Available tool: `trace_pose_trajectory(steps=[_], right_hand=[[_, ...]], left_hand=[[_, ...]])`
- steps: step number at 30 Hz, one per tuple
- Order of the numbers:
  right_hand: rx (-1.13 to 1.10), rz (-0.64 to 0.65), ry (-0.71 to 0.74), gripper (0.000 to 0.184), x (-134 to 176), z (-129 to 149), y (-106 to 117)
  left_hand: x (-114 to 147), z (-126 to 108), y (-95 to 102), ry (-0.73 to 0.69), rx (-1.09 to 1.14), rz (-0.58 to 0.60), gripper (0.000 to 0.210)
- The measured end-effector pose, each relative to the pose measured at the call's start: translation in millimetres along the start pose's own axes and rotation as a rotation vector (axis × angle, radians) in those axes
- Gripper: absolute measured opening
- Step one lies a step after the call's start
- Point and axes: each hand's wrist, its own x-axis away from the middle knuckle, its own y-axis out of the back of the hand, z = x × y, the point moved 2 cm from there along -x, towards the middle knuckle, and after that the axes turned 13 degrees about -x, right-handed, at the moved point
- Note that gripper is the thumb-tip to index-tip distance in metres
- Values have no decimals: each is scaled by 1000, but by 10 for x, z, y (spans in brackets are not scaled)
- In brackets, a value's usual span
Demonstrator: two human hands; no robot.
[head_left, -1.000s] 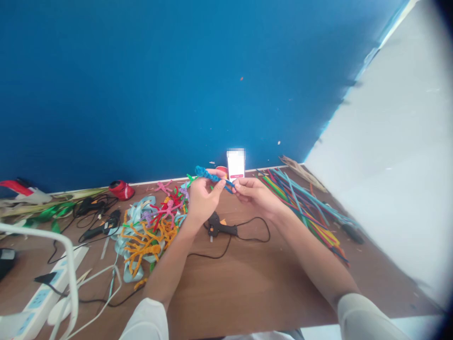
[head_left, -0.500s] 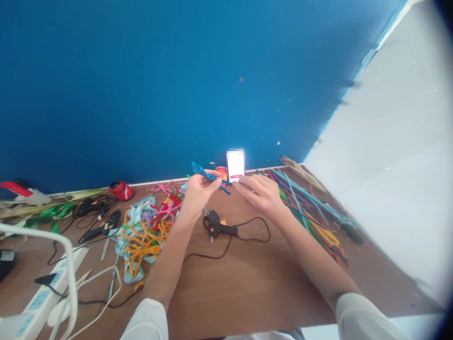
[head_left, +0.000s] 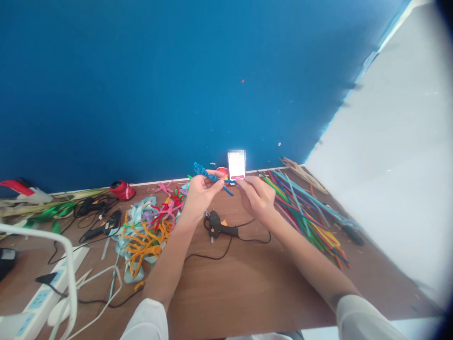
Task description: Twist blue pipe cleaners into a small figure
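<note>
Between thumb and fingers, my left hand (head_left: 202, 191) grips a twisted blue pipe cleaner figure (head_left: 201, 169). Its coiled part sticks out up and to the left, and two straight ends reach out to the right. My right hand (head_left: 257, 192) is closed in a pinch on the end of one of these straight blue pieces. Both hands are raised above the table's far half. Below them a black hot glue gun (head_left: 220, 227) lies on the table, its cord looping to the right and toward me.
A lit phone (head_left: 237, 165) leans near the blue wall, beside a red container (head_left: 222, 173). On the left are finished pipe cleaner shapes (head_left: 148, 241), more glue guns (head_left: 102, 227) and a power strip (head_left: 46, 295). Loose pipe cleaners (head_left: 311, 212) spread at right.
My right hand has turned and closed into a tighter pinch on the blue pipe cleaner end, shifting slightly left. The left hand has hardly moved.
</note>
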Motion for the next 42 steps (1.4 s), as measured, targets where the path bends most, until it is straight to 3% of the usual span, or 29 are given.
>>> trace_pose_trajectory(steps=[5, 11, 13, 15, 17, 19, 21, 23, 26, 29, 32, 38, 42], right_hand=[[-396, 3, -519, 16, -90, 116, -89], [-1401, 290, -1412, 28, -136, 109, -94], [-1570, 319, -1534, 31, -156, 112, -58], [-1621, 331, -1556, 31, -166, 122, -46], [-1555, 328, -1492, 30, -164, 131, -58], [-1326, 235, -1301, 28, -163, 112, -62], [-966, 113, -983, 22, -171, 80, -29], [-606, 69, -609, 11, -175, 61, 22], [-222, 135, -145, 20, -142, 29, 72], [-35, 242, 117, 28, -105, -18, 97], [31, 301, 211, 31, -105, -37, 119], [79, 275, 240, 27, -130, -22, 147], [-12, 292, 139, 18, -155, 25, 108]], left_hand=[[29, 1, -46, -102, -83, -65, 23], [14, 27, -34, -190, -264, -76, 17], [16, 2, -27, -204, -256, -44, 16], [18, -27, -17, -200, -221, -23, 17], [16, -44, 1, -171, -176, -21, 19], [6, -37, 23, -119, -132, -24, 22], [-12, -10, 49, -63, -86, -31, 27], [-31, 23, 72, -24, -52, -38, 30], [-54, 59, 95, 0, -27, -32, 32], [-66, 70, 107, 16, -15, -13, 32], [-65, 54, 111, 27, -8, 7, 34], [-37, 13, 95, 38, -49, 42, 34], [-34, 18, 72, 27, -61, 47, 33]])
